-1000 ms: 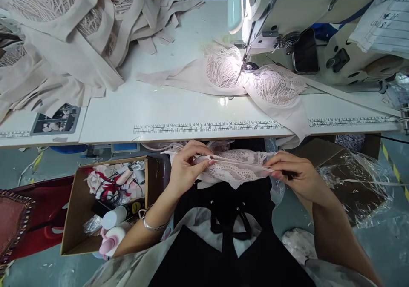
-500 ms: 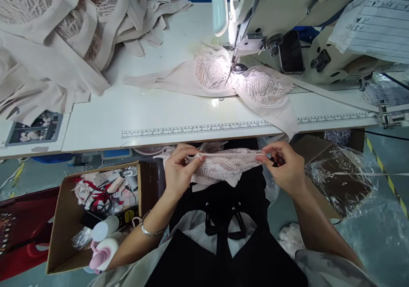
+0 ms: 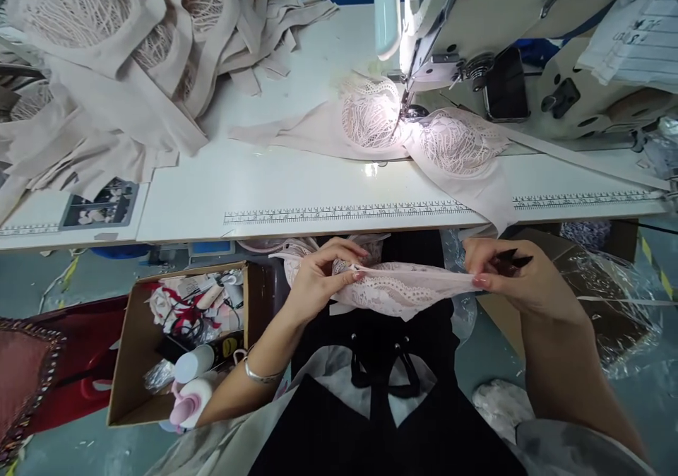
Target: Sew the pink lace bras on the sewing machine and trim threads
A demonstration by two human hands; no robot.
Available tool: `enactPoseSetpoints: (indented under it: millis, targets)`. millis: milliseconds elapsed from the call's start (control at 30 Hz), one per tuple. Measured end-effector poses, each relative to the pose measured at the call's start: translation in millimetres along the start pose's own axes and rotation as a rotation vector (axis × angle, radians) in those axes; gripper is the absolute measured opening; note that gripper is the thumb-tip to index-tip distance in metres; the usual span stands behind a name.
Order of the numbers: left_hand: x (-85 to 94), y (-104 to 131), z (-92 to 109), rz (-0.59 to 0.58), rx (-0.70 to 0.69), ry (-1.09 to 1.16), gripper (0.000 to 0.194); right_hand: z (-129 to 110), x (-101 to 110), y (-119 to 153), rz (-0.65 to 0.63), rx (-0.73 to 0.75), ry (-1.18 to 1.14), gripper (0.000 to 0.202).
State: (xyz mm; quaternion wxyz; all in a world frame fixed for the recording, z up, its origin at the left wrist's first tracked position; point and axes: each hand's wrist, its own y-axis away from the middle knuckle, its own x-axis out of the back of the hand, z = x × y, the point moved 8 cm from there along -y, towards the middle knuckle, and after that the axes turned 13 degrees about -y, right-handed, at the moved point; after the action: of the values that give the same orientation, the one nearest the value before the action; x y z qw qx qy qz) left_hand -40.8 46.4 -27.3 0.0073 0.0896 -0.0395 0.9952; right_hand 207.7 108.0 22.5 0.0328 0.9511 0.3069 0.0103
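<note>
Over my lap, a pale pink lace piece (image 3: 395, 289) is stretched sideways between my two hands. My left hand (image 3: 320, 278) pinches its left part between thumb and fingers. At the far end, my right hand (image 3: 516, 282) pinches the edge of the same lace. Two dark pointed tips, like those of thread snips (image 3: 513, 258), stick out of the right palm; the rest is hidden by the fingers. A pale bra (image 3: 460, 144) with lace cups lies on the sewing table, partly beneath the needle of the lit sewing machine (image 3: 450, 31).
More pale bra pieces (image 3: 132, 59) are heaped at the table's left. A ruler strip (image 3: 339, 212) runs along its front edge. Below, a cardboard box (image 3: 124, 363) holds scraps and bottles. A phone (image 3: 506, 87) rests by the machine. Clear plastic (image 3: 625, 306) covers a carton at right.
My right hand has moved out to the right, pulling the lace longer and tauter. Dark tips now show in that palm. The whole view has shifted slightly.
</note>
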Motion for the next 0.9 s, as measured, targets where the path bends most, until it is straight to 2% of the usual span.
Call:
enactPoseSetpoints:
  millis: [67,133,233,300,367,433,500,667,767,900]
  targets:
    - [-15.0,-3.2,11.7,-0.172,-0.023,-0.059,0.027,-7.7,-12.8,-3.2,-0.027,0.002,0.062,0.021]
    - [-33.0,-4.8,28.7,-0.285,-0.113,-0.143,0.041,-13.6,-31.1,-7.5,-0.048,0.001,0.159,0.014]
    - [-55.7,-6.5,48.1,-0.309,-0.216,-0.19,0.022,-17.5,-55.3,-12.4,-0.077,0.032,0.245,0.011]
    - [-63.0,-8.3,53.1,-0.275,-0.232,-0.171,0.024,-15.4,-61.6,-12.0,-0.091,0.065,0.283,0.01]
    - [-64.2,-10.3,54.1,-0.25,-0.236,-0.129,0.027,-8.9,-55.8,-8.8,-0.057,0.072,0.295,0.009]
    - [-61.1,-12.9,52.0,-0.232,-0.22,-0.094,0.027,-0.1,-43.0,-4.4,0.005,0.047,0.268,0.024]
    - [-57.2,-15.1,48.9,-0.223,-0.197,-0.068,0.026,6.6,-33.7,-1.0,0.027,0.027,0.237,0.03]
    - [-53.6,-16.2,46.7,-0.216,-0.188,-0.039,0.019,-4.3,-34.4,-1.2,-0.046,0.174,0.234,0.009]
    - [-56.9,-14.9,44.1,-0.246,-0.141,0.019,0.02,-12.0,-32.1,-1.9,0.006,0.244,0.215,0.008]
    - [-65.6,-12.2,37.9,-0.315,-0.011,0.169,0.022,-9.9,-28.2,0.3,0.085,0.219,0.144,0.012]
